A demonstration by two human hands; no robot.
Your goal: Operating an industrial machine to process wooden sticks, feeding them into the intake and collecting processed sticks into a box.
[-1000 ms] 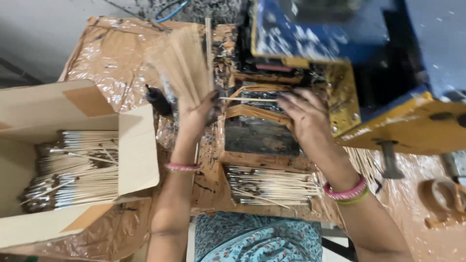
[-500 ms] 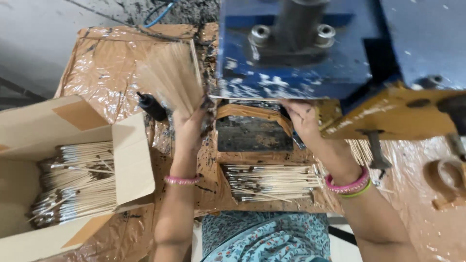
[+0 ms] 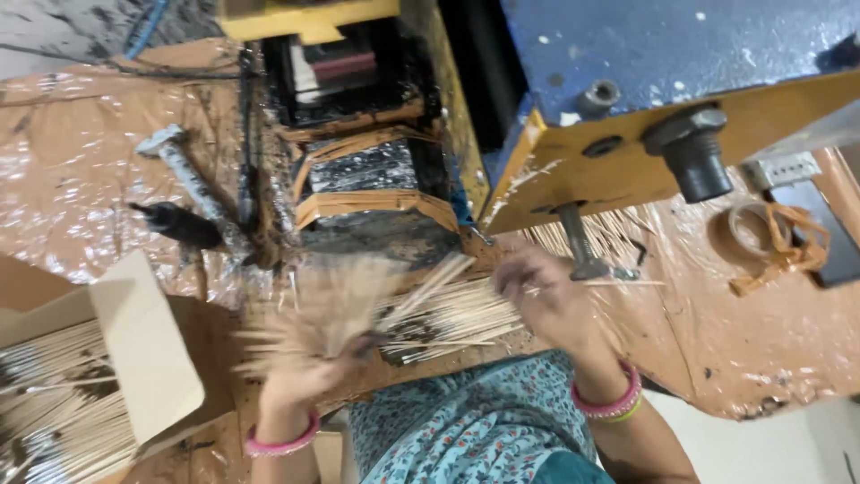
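At 6 o'clock from the blue-and-yellow machine [image 3: 627,99], our left hand [image 3: 300,372] is closed round a blurred fan of thin sticks [image 3: 331,309]. Our right hand [image 3: 546,296], at 3 o'clock from it, hovers half open over 1 loose stick pile [image 3: 457,318]. We count 1 cardboard box [image 3: 134,358], cut off at 9 o'clock, its sticks too many to number.

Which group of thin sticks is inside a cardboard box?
The sticks at far left, lying in the open cardboard box. The other sticks are fanned in the left hand or spread on the table.

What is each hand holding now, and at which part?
The left hand grips a fanned bundle of thin sticks at its lower end. The right hand rests on the stick pile; any hold there cannot be told.
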